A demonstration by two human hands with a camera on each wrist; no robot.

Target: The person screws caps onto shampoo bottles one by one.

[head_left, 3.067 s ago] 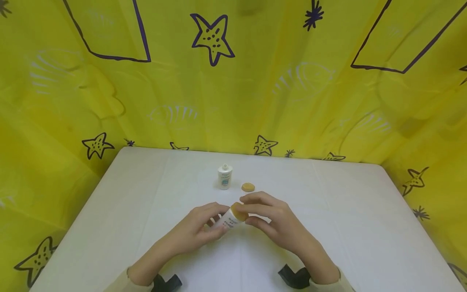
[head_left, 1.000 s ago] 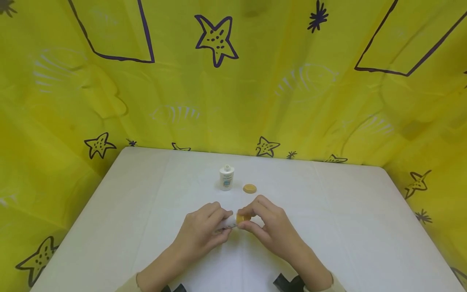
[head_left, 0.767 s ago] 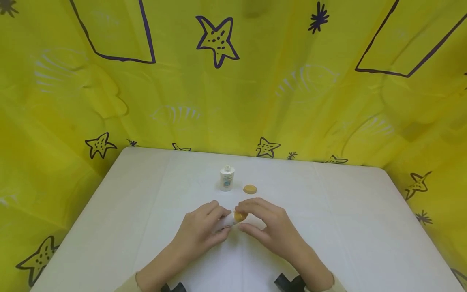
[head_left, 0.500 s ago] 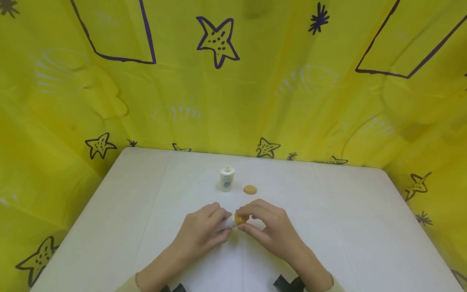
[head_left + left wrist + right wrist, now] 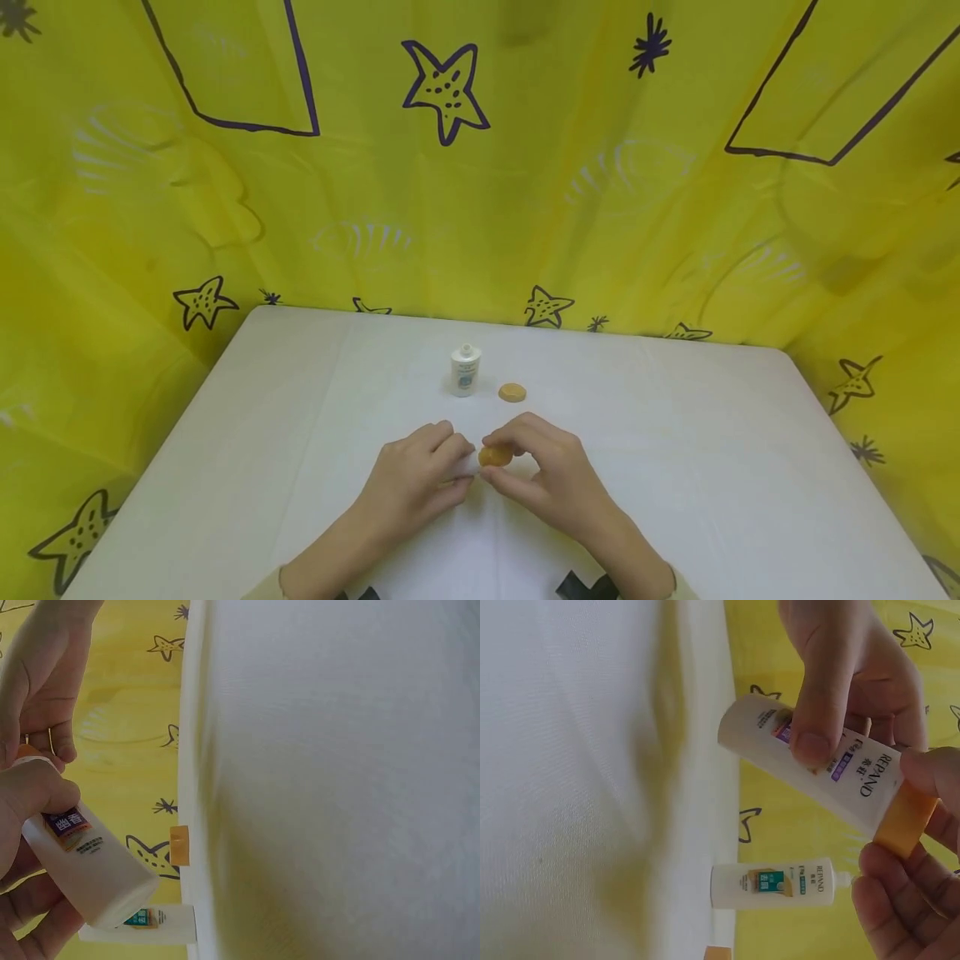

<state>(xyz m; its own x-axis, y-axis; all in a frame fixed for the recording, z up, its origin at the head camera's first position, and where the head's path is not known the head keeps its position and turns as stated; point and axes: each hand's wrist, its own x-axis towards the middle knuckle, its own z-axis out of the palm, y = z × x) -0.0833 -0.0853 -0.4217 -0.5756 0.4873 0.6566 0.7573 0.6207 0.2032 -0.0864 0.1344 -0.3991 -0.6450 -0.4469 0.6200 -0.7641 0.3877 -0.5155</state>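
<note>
Bottle (image 5: 844, 769) is up off the table (image 5: 675, 433), mid-span between left and right edges, on the person's side of the other stuff. Long axis slants: base low toward the left, capped end high and pointing at the right hand (image 5: 547, 471). Key relation, I'd say: orange cap (image 5: 905, 820) against the bottle's neck end, in line with that axis and touching; can't tell from here if it's fully seated. Left hand (image 5: 416, 471) is wrapped around the body, thumb across the label. Right hand has the cap pinched, thumb one side, fingers the other, so it's the nearer hand to that end. Beyond the hands, toward the far edge: second bottle (image 5: 465, 372), upright, bare nozzle showing; loose cap (image 5: 512, 392) lies just to its right, flat on the table. Both are well apart from the grip, so I don't read either as an obstacle. The yellow curtain (image 5: 517, 208) hangs behind the far edge. Tightest spot looks like the fingertips, the two hands nearly meeting at the neck.
</note>
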